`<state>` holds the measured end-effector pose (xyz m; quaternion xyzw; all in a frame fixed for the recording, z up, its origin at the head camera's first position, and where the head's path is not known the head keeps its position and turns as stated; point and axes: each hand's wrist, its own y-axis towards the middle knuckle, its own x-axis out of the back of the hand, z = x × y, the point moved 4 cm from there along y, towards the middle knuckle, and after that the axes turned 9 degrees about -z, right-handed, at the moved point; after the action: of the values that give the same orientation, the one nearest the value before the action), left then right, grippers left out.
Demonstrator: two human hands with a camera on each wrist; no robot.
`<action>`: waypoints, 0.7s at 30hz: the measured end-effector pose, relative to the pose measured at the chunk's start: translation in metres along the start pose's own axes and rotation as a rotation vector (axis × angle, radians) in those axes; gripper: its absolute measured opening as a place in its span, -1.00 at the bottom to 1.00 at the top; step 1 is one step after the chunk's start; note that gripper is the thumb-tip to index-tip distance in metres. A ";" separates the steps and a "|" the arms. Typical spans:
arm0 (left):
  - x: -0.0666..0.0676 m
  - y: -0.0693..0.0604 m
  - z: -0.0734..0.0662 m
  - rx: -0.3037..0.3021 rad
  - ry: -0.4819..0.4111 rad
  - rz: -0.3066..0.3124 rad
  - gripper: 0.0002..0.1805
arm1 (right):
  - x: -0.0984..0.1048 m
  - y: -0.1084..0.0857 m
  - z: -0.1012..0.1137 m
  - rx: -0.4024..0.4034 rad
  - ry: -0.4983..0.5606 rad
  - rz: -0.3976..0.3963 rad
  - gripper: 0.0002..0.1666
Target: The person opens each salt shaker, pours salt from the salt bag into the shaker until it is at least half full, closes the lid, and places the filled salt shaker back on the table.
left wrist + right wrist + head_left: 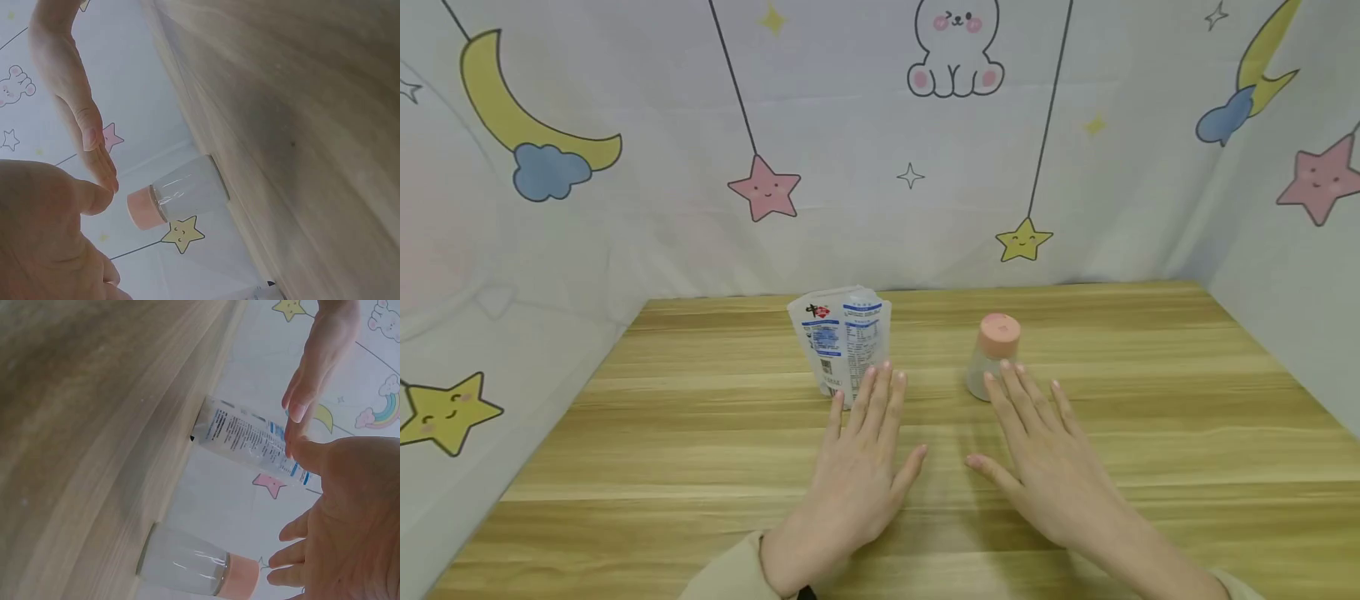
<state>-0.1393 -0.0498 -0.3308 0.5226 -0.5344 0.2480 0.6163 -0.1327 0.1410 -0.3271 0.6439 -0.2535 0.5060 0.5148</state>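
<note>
A white pouch with blue and black print point(847, 342) stands upright on the wooden table, left of the middle. To its right is a clear bottle point(981, 372) with a pink lid point(1000, 335). My left hand point(859, 471) is held palm down in front of the pouch, fingers straight and spread, holding nothing. Likewise empty, my right hand point(1052, 467) has its fingers extended in front of the bottle. In the right wrist view the pouch point(250, 440) and the bottle point(184, 559) stand apart, with the right palm point(356, 512) beyond them. The left wrist view shows the bottle point(190, 187) upright.
The wood-grain table point(700, 467) reaches back to a white cloth backdrop point(850, 117) printed with stars, moons and a bunny-like figure. More of this cloth hangs at the left and right sides.
</note>
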 end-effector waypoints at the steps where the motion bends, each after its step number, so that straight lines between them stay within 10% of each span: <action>1: 0.000 0.000 0.000 0.000 -0.003 -0.001 -0.18 | 0.000 0.000 0.000 -0.002 0.002 0.001 0.01; 21: -0.001 0.014 -0.006 -0.021 -0.045 -0.028 -0.20 | 0.006 0.008 -0.007 -0.029 0.035 -0.015 -0.08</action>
<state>-0.1488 -0.0398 -0.3255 0.5287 -0.5433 0.2220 0.6132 -0.1401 0.1459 -0.3190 0.6295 -0.2469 0.5095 0.5322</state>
